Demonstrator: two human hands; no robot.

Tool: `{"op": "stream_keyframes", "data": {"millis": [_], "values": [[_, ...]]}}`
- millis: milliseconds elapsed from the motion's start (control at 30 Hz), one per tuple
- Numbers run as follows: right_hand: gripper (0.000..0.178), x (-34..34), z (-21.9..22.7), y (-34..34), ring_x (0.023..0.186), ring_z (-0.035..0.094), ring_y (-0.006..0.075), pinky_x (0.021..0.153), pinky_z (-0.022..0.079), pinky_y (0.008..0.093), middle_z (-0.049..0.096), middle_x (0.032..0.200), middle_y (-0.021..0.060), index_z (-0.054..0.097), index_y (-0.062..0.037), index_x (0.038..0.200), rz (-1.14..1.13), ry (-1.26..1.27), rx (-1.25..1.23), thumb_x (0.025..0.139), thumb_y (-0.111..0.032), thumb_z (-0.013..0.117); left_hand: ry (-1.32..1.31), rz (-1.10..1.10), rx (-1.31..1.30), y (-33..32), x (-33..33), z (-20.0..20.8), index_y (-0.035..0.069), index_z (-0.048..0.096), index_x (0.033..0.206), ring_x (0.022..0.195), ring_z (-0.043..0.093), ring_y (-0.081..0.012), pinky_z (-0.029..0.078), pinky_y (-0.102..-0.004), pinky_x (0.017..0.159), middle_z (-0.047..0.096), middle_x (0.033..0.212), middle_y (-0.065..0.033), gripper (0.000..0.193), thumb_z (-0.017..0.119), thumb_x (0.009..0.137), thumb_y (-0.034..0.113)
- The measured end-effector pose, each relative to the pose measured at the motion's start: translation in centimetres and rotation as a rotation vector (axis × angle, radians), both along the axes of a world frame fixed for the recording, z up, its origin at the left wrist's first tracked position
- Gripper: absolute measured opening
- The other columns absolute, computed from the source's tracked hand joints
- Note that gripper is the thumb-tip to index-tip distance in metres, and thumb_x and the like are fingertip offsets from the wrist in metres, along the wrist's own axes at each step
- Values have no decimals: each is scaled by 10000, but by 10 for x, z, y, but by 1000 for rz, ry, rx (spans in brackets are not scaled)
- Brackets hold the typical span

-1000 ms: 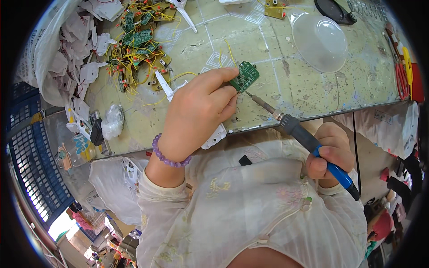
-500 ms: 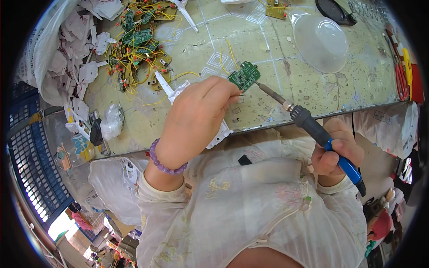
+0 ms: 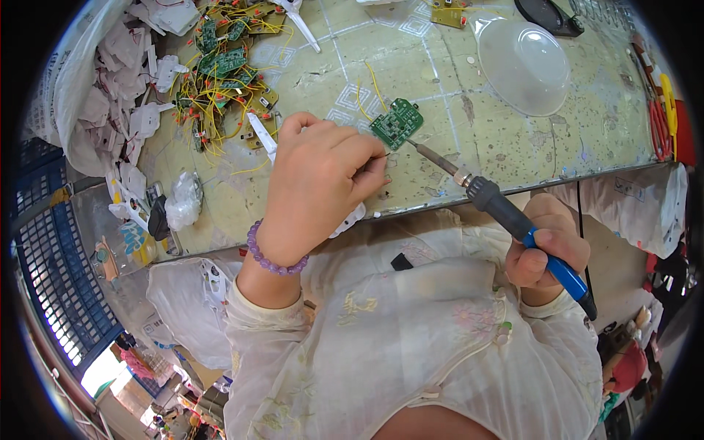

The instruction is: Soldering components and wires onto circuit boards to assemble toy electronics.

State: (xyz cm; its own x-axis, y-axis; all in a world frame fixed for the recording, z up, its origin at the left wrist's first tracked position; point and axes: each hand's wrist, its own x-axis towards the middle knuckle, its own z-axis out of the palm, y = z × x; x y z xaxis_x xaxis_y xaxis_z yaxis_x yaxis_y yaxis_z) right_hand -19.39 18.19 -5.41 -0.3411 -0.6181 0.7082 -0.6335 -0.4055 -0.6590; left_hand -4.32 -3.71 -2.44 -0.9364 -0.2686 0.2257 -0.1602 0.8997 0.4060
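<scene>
My right hand (image 3: 546,246) is wrapped round the blue handle of a soldering iron (image 3: 502,209). The iron's tip meets, or nearly meets, the lower edge of a small green circuit board (image 3: 397,124) with two yellow wires. Left of the board, my left hand (image 3: 319,180) has its thumb and forefinger pinched together. A thin dark wire (image 3: 386,155) seems to poke out at those fingertips, close to the board. Partly covered by that hand is a white plastic casing (image 3: 349,220) at the table edge; a white pointed part (image 3: 262,135) shows beyond the knuckles.
A tangled heap of green boards with yellow wires (image 3: 224,70) lies at the far left, beside a bag of white plastic parts (image 3: 121,88). Right of the board sit a translucent oval cover (image 3: 524,70) and, farther, a black oval part (image 3: 548,15). Yellow-handled and red-handled tools (image 3: 664,110) hang at the right edge.
My left hand has drawn slightly left, away from the board, and its fingers have shifted. The board and the iron have moved a little left, the tip staying at the board's lower edge.
</scene>
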Motion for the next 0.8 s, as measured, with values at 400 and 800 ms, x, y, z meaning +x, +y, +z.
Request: {"op": "stream_keyframes", "data": {"millis": [400, 800], "values": [[219, 2, -5, 2, 562, 553, 228, 483, 426, 337, 553, 706, 44, 545, -62, 950, 100, -16, 43, 819, -174, 679, 74, -15, -23, 0, -3, -4, 99, 634, 715, 589, 511, -185, 378, -330, 704, 512, 576, -7, 102, 711, 660, 60], [263, 2, -3, -1, 577, 552, 222, 488, 435, 334, 554, 723, 42, 534, -72, 995, 131, 56, 54, 820, -185, 696, 40, -1, -29, 1, -3, -2, 95, 622, 696, 614, 531, -187, 390, -344, 752, 542, 600, -10, 87, 701, 674, 68]]}}
